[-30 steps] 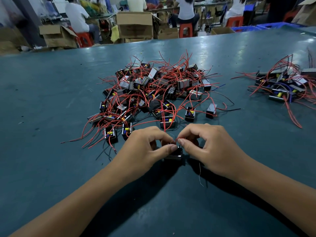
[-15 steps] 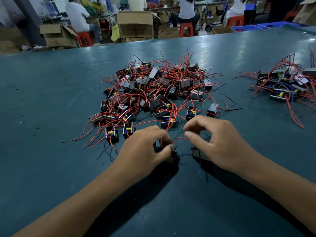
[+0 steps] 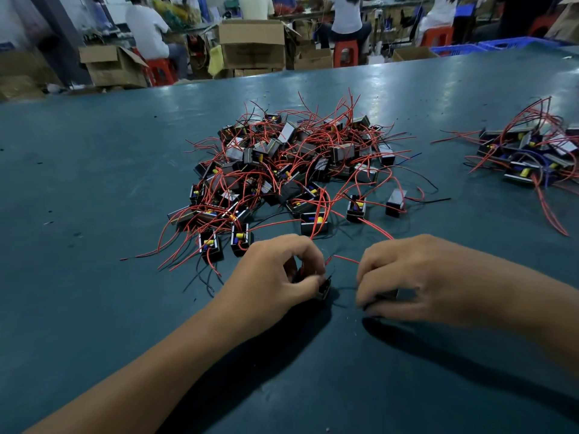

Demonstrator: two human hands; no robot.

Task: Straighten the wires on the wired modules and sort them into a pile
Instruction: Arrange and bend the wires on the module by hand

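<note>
head view: on the dull teal table top (image 3: 94, 183), the left hand (image 3: 275, 277) at 6 o'clock grips a small black boxy wired module (image 3: 324, 288). its thin red wire (image 3: 344, 259) runs toward 3 o'clock into the right hand's (image 3: 416, 277) curled, pinching fingers. a tangled heap of black red-wired modules (image 3: 291, 164) lies at 12 o'clock, a smaller sorted pile (image 3: 529, 155) at 2 o'clock.
</note>
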